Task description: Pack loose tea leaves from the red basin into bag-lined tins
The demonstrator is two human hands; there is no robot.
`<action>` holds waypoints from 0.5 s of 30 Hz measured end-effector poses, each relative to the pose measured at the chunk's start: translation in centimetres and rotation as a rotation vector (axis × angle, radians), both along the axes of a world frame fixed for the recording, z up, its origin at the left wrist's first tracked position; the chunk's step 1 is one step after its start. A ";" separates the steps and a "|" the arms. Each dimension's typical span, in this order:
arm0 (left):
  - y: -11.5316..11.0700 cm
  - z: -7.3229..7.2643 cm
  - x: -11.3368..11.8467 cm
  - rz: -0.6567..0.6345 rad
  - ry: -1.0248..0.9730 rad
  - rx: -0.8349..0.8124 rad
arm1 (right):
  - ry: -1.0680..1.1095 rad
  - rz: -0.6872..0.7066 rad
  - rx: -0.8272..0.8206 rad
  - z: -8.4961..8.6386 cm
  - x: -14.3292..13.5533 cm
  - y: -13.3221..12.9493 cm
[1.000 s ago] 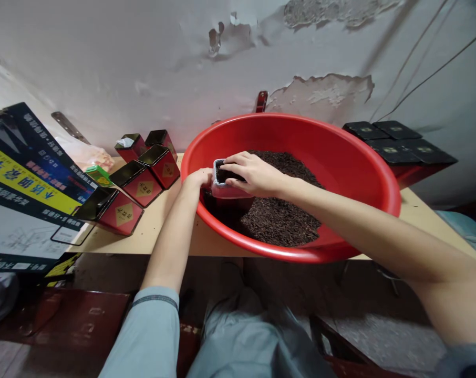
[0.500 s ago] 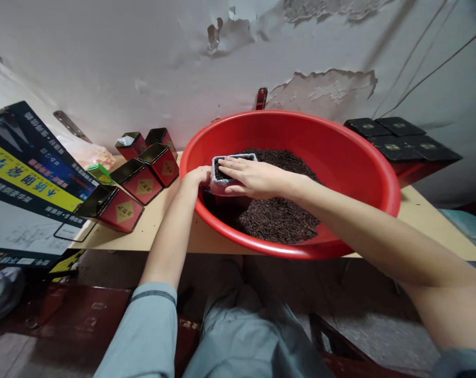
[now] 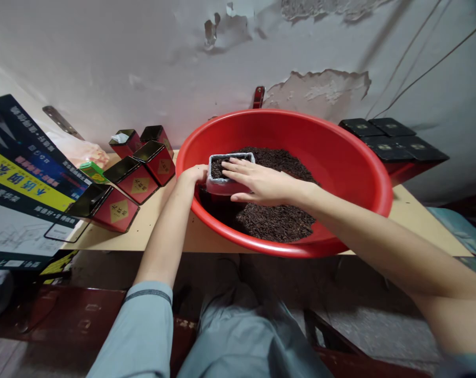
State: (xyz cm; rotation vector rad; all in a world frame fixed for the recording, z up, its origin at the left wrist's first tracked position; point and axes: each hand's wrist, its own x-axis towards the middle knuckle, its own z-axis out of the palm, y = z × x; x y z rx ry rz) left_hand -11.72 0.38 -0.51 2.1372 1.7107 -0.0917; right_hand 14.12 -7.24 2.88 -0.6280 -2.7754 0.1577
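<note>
Over the left part of a big red basin [image 3: 352,173] I see a red tea tin [image 3: 226,187] with a pale liner folded over its rim, full of dark tea leaves. Its left side is gripped by my left hand [image 3: 197,173], whose fingers are partly hidden behind it. Across the tin's open top lies my right hand [image 3: 261,181], flat with fingers stretched, fingertips on the leaves. A heap of loose dark tea leaves [image 3: 273,220] covers the basin's floor beneath.
Several red and black tea tins [image 3: 133,184] stand left of the basin, beside a green packet [image 3: 94,171] and a large printed carton [image 3: 29,184]. More black-lidded tins [image 3: 395,139] stand close together at the right. The wooden table [image 3: 175,231] runs along a peeling wall.
My right hand has slid slightly right across the tin's top, showing more of the leaves at its left. My left hand keeps its hold. The whole view has shifted a little.
</note>
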 end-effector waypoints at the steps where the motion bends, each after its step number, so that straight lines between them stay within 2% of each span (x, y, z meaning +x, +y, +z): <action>1: -0.1 0.1 0.0 0.002 0.024 0.000 | 0.023 0.012 -0.002 0.2 -0.3 0.2; 4: -0.3 0.3 0.1 0.018 0.082 0.002 | 0.126 -0.045 0.033 0.8 0.0 0.6; 8: -0.5 0.3 0.2 0.031 0.084 -0.009 | 0.210 -0.186 0.122 0.8 2.1 0.6; 11: -0.5 0.3 0.1 0.033 0.068 -0.029 | 0.143 -0.156 0.120 0.1 3.2 0.2; 15: -0.4 0.2 0.1 0.028 0.028 -0.027 | 0.022 -0.086 0.119 -0.4 2.5 -0.1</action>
